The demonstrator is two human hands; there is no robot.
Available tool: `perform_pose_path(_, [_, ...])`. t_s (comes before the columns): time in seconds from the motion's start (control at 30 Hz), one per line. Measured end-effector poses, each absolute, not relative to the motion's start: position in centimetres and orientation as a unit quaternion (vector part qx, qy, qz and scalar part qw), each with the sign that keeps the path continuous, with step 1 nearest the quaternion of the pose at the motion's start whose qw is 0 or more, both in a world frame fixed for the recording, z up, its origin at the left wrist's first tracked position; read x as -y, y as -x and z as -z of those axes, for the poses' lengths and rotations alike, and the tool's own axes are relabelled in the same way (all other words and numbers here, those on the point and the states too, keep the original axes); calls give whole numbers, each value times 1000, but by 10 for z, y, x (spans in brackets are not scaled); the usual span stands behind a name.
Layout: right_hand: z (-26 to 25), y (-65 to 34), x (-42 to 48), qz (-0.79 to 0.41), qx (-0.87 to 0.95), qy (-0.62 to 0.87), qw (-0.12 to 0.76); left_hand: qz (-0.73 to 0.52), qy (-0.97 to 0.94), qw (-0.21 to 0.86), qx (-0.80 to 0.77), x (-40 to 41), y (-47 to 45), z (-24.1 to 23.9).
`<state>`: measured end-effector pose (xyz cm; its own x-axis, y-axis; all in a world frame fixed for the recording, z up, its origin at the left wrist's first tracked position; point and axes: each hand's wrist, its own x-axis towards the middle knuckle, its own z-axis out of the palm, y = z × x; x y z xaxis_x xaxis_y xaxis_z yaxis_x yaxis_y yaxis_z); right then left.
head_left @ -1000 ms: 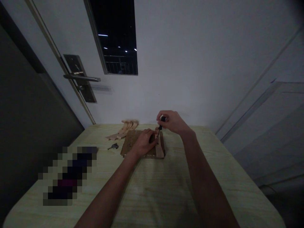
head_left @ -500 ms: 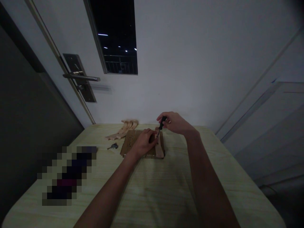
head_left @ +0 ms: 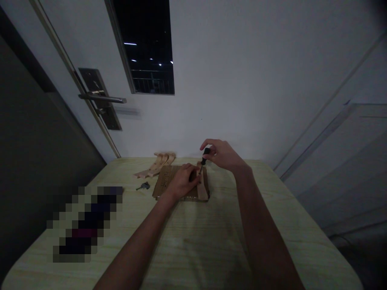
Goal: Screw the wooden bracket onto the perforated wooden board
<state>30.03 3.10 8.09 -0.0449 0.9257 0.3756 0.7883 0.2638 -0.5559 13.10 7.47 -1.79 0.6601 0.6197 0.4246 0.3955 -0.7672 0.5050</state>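
With its thumb and fingers, my right hand (head_left: 222, 154) pinches the black handle of a screwdriver (head_left: 206, 154). The forefinger is lifted off the handle. The shaft slants down to a shaped wooden piece (head_left: 202, 191) that lies along the right side of a brown cardboard block (head_left: 165, 179). My left hand (head_left: 183, 180) rests over the cardboard, its thumb and forefinger closed on the wooden piece around the tool's tip. Whatever the tip meets, perhaps a screw, is too small to make out.
Several curved wooden pieces (head_left: 160, 164) lie at the table's back edge, left of the cardboard. A small pile of screws (head_left: 145, 185) sits nearer. A blurred-out dark object (head_left: 93, 217) lies at the left. Behind the wooden table (head_left: 181, 241) stands a white door with a handle (head_left: 102, 98).
My right hand has shifted slightly on the screwdriver, its forefinger rising and the handle tilting a little more upright. My left hand and the wooden piece keep their places.
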Motion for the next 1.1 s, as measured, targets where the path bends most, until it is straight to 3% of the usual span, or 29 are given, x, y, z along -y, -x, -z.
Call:
perform_pose_path(0.23, [-79,-300,-34,-91,693,618,359,-290,-890,195,-292,-73,-132,14])
perform_pose_path(0.47, [-78,-301,-36,-22,684,661,309,-303,-890,184,-285,-74,-131,18])
perform_pose_path(1.1, [-79,-292,-34,-11,708,644,290,-298,-890,190,-289,-73,-132,15])
